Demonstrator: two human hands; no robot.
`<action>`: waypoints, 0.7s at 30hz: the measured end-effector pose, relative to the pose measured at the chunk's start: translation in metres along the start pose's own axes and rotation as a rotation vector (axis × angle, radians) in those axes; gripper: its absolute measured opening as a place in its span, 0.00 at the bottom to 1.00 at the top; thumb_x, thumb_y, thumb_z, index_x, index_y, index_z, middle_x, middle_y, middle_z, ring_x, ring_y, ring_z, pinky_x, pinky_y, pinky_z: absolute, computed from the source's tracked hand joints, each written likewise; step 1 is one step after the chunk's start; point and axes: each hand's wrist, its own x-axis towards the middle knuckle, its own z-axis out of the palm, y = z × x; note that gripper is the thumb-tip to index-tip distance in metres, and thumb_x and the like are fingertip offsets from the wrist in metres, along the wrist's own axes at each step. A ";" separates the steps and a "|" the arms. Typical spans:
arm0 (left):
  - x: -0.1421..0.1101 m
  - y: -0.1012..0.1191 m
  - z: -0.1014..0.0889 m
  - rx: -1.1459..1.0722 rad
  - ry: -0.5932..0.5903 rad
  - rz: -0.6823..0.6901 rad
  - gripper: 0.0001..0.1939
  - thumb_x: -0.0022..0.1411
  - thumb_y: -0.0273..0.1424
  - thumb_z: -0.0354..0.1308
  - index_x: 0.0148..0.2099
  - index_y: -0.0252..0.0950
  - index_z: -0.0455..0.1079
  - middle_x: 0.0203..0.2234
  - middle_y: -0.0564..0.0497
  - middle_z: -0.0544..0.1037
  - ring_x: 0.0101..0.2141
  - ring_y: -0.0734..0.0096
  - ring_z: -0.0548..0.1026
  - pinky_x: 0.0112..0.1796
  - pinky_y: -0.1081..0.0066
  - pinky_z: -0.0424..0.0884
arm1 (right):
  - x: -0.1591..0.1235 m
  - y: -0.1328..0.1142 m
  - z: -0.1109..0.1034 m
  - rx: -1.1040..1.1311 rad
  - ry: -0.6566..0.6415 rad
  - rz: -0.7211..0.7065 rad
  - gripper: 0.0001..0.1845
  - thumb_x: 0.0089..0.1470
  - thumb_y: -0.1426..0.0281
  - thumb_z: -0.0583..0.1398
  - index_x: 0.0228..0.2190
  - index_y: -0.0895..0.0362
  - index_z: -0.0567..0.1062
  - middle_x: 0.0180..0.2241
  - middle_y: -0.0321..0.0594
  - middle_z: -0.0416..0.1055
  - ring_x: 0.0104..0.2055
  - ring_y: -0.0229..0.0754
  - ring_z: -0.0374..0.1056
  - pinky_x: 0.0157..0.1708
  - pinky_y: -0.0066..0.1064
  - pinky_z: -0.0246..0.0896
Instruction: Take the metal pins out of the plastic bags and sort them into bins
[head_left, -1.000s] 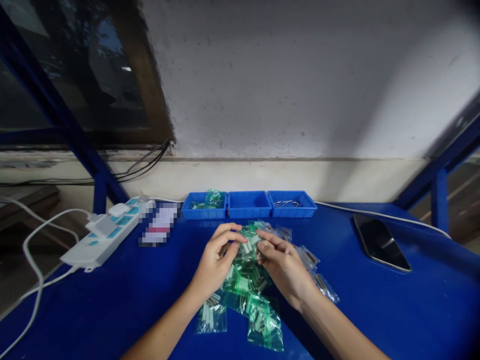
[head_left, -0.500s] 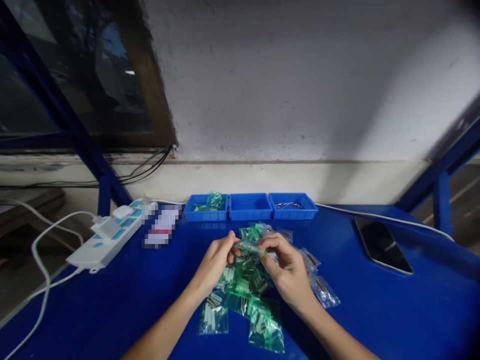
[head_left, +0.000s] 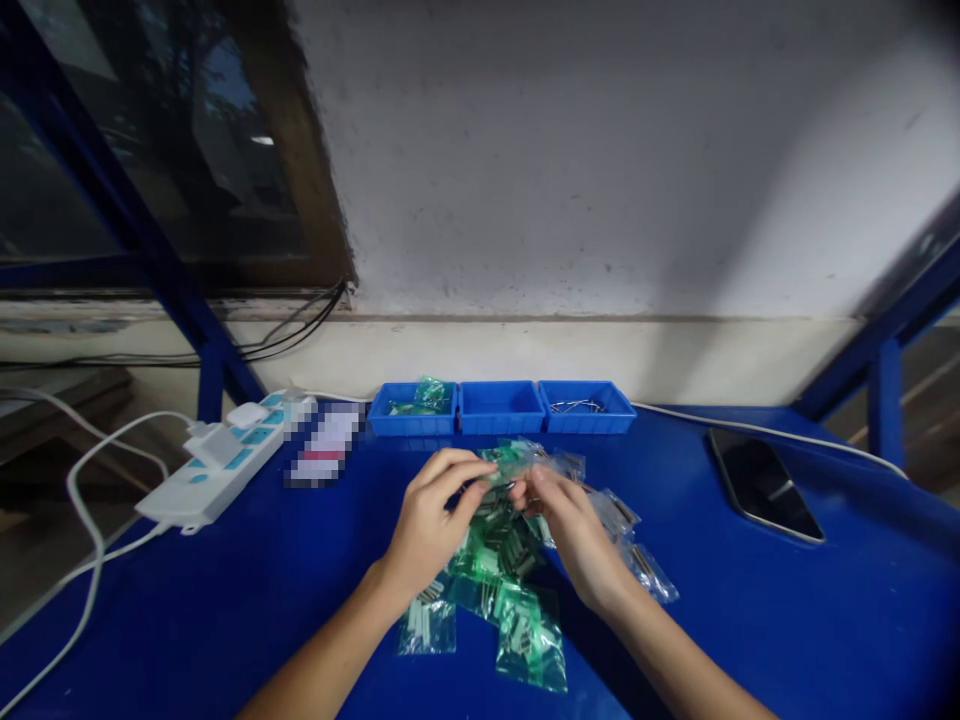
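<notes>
My left hand [head_left: 439,507] and my right hand [head_left: 568,517] face each other over a heap of small plastic bags [head_left: 491,550]. Between their pinched fingertips is a clear plastic bag [head_left: 504,474], partly hidden by the fingers; its contents are hard to make out. Green-tinted bags in the heap hold white strips and thin metal pieces. At the near side lies one green bag [head_left: 531,640], and left of it a clear bag [head_left: 427,627] with white strips. Right of my right hand rests a clear bag [head_left: 649,572] with dark pieces.
Three blue bins stand along the wall: a left bin [head_left: 412,424] with green bags, a middle bin [head_left: 501,422], and a right bin [head_left: 587,420] with thin metal rods. A white power strip [head_left: 217,470] with cables lies left; a black phone [head_left: 765,485] lies right.
Both hands stay over the heap, handling the bag. My left fingers turned from thumb-up to reaching over it from above, and my right fingers have curled in tighter.
</notes>
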 end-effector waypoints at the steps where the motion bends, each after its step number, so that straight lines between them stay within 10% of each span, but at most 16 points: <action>1: -0.001 0.000 0.000 0.039 -0.026 0.064 0.11 0.62 0.24 0.51 0.44 0.40 0.72 0.38 0.48 0.73 0.40 0.67 0.71 0.41 0.67 0.68 | 0.002 0.001 -0.001 0.115 -0.017 0.066 0.21 0.54 0.53 0.54 0.25 0.57 0.71 0.26 0.39 0.66 0.31 0.42 0.63 0.35 0.34 0.57; 9: -0.005 0.001 0.004 0.095 -0.073 -0.039 0.13 0.63 0.24 0.48 0.43 0.41 0.71 0.45 0.46 0.64 0.46 0.63 0.66 0.44 0.64 0.66 | 0.003 0.001 0.001 0.193 0.074 0.079 0.13 0.46 0.62 0.64 0.29 0.56 0.69 0.25 0.32 0.65 0.25 0.35 0.62 0.27 0.28 0.54; 21: 0.004 -0.001 0.001 -0.626 -0.179 -0.724 0.20 0.61 0.46 0.51 0.37 0.32 0.71 0.24 0.51 0.70 0.25 0.74 0.66 0.27 0.75 0.60 | -0.002 0.007 -0.002 -0.320 0.051 -0.482 0.06 0.51 0.75 0.56 0.29 0.54 0.70 0.42 0.41 0.65 0.48 0.46 0.62 0.46 0.38 0.56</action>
